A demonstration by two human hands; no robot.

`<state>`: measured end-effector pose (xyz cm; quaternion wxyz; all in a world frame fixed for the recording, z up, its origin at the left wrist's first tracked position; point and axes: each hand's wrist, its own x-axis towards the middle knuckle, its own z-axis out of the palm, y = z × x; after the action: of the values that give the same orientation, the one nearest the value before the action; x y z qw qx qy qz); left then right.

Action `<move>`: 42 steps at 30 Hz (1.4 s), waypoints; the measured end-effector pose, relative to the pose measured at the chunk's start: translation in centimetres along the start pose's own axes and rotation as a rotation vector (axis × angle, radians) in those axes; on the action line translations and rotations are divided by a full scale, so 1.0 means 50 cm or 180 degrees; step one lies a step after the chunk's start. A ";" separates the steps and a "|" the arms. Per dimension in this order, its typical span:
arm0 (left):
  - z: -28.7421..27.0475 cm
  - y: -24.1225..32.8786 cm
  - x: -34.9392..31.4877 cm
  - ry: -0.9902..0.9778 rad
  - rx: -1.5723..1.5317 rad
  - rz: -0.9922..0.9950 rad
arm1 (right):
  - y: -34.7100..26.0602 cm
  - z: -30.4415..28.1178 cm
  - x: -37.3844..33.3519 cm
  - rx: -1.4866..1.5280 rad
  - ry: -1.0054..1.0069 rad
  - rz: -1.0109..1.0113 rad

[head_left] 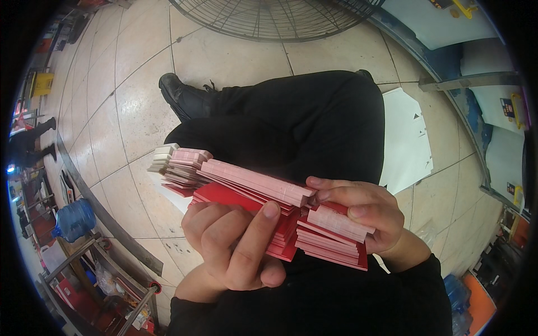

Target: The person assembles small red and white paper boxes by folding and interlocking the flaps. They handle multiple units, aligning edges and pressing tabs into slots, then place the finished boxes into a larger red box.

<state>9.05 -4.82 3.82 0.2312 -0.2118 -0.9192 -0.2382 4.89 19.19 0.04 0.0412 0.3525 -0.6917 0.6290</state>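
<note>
Over my lap is a bundle of red cards [224,195] with pale pink cut edges, fanned into uneven layers. My left hand [232,238] has curled fingers around its near side, the index finger pressed along the red faces. At the right end, my right hand [370,215] pinches a smaller stack of red cards [330,242] between thumb and fingers. A long stack with pink edges [255,182] runs between the two hands. Further left lie shorter stacks of pink-edged pieces [190,158] and white pieces [162,157], leaning together beside my leg.
A large round fan [280,19] stands on the tiled floor ahead. White sheets [406,140] lie right of my bent leg. Metal rack frames [471,83] stand at right. On the left are a metal cart [73,257], a blue water jug [75,218] and another person's legs [42,140].
</note>
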 end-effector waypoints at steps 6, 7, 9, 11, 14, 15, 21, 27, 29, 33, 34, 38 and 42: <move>-0.012 -0.002 0.003 -0.0029 -0.0053 -0.0039 | 0.006 0.015 0.002 -0.0186 0.0373 -0.0122; -0.010 -0.005 0.003 0.0112 -0.0124 -0.0033 | 0.004 0.011 0.001 -0.0105 0.0274 -0.0074; -0.004 -0.007 0.004 0.0260 -0.0208 -0.0030 | 0.001 0.000 -0.002 0.0005 0.0027 0.0026; 0.004 -0.007 0.005 0.0264 -0.0329 -0.0081 | -0.001 -0.005 -0.004 0.0027 -0.0035 0.0060; 0.013 -0.003 0.010 0.0218 -0.0287 -0.0066 | -0.002 -0.004 -0.006 0.0061 -0.0010 0.0093; 0.015 -0.004 0.012 0.0242 -0.0256 -0.0061 | -0.003 -0.004 -0.006 0.0068 -0.0010 0.0119; 0.006 -0.002 0.018 0.0002 0.0140 -0.0038 | -0.008 0.000 -0.007 0.0097 0.0002 0.0141; 0.004 0.000 0.008 0.0041 0.0131 0.0019 | -0.008 -0.001 -0.006 0.0110 -0.0002 0.0141; 0.002 -0.004 0.005 0.0048 0.0103 0.0066 | -0.010 0.001 -0.005 0.0122 0.0027 0.0146; 0.000 -0.007 0.003 0.0019 0.0001 0.0091 | -0.010 0.003 -0.004 0.0101 0.0041 0.0139; -0.002 -0.006 0.003 -0.0009 0.0063 0.0093 | -0.010 0.003 -0.004 0.0112 0.0046 0.0114; -0.010 0.003 0.008 -0.0105 0.0069 0.0002 | -0.011 0.001 -0.006 0.0077 0.0016 0.0113; -0.010 0.003 0.013 -0.0118 0.0115 0.0008 | -0.013 0.001 -0.007 0.0077 -0.0007 0.0138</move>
<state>8.75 -4.80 4.59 0.2183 -0.2130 -0.9272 -0.2173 5.51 19.35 0.38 0.0226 0.3386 -0.6916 0.6376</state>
